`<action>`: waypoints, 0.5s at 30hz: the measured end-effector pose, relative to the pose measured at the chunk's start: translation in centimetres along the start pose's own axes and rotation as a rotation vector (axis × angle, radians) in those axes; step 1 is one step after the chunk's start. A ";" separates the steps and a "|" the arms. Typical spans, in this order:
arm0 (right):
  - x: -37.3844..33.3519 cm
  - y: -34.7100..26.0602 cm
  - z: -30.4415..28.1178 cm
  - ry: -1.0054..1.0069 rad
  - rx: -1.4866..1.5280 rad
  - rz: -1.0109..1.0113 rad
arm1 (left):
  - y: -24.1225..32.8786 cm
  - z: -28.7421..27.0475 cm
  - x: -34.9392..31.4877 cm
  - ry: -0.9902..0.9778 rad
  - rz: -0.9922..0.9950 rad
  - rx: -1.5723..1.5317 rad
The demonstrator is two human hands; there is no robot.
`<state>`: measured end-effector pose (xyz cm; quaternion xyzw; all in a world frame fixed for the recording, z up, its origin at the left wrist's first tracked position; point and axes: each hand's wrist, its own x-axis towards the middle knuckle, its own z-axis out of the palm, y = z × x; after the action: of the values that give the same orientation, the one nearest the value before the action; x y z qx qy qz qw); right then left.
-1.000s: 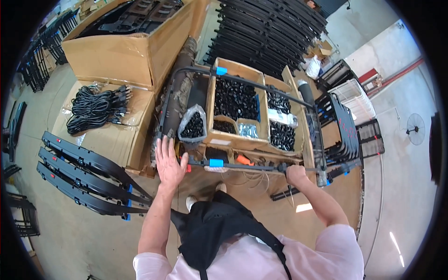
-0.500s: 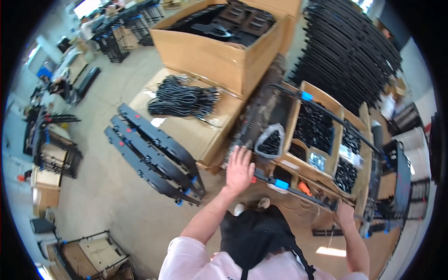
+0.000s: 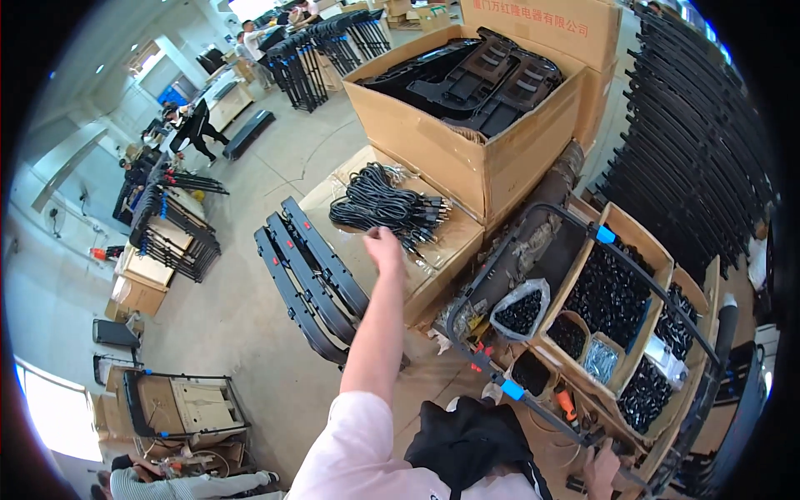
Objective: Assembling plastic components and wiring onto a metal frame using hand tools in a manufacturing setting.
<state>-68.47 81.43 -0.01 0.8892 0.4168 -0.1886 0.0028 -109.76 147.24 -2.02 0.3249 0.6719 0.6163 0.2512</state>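
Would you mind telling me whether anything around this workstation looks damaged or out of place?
Yes: the thick pipe beside the plastic bag of small black parts looks worn, its covering ragged and uneven. Otherwise, nothing stands out clearly; the black cables lie in a loose bundle.

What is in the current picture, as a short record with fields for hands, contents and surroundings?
Left hand: at the near edge of a bundle of black cables; left hand, black cables; grip cannot be told
Right hand: right hand at the near bar of a black tube frame; grip partly hidden
Under cables: flat-topped cardboard box
Right of box: clear bag of small black parts; sectioned wooden tray; orange tool
Behind cables: open carton with dark moulded pieces
Background: other people, at upper left and lower left
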 end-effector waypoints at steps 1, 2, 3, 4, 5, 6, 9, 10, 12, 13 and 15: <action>-0.2 0.0 -0.5 -0.010 0.040 0.045 | 0.4 1.3 1.8 0.045 -0.171 0.028; -0.8 0.4 -1.9 0.002 0.028 0.072 | 0.5 3.3 1.0 0.095 -0.088 0.331; -1.7 0.5 -3.6 -0.050 0.019 0.107 | 0.8 4.9 0.3 0.048 -0.135 0.434; -1.8 0.1 -4.5 -0.111 0.036 0.105 | 1.6 4.6 2.0 0.011 -0.180 0.573; -1.5 0.0 -4.8 -0.109 0.055 0.092 | 2.5 4.2 3.7 -0.023 -0.224 0.713; -1.5 -0.2 -4.8 -0.111 0.050 0.103 | 2.8 3.9 4.5 -0.093 -0.209 0.791; -0.7 -0.6 -5.5 -0.209 0.001 0.147 | 2.6 3.0 5.7 -0.164 -0.176 0.867; -0.6 -0.8 -5.9 -0.217 0.018 0.134 | 2.3 3.4 5.9 -0.141 -0.175 0.869; -0.8 -0.2 -7.2 -0.231 0.016 0.143 | 1.5 5.6 5.8 -0.123 -0.245 0.805; -0.8 -0.2 -7.5 -0.262 0.029 0.131 | 0.7 5.1 7.1 -0.111 -0.240 0.817; 0.2 -0.2 -7.0 -0.290 0.076 0.072 | 1.2 3.6 11.1 -0.137 -0.289 0.783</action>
<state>-66.17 82.90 6.46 0.8665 0.3721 -0.3307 0.0359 -114.31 157.90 -0.52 0.3386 0.8758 0.2498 0.2366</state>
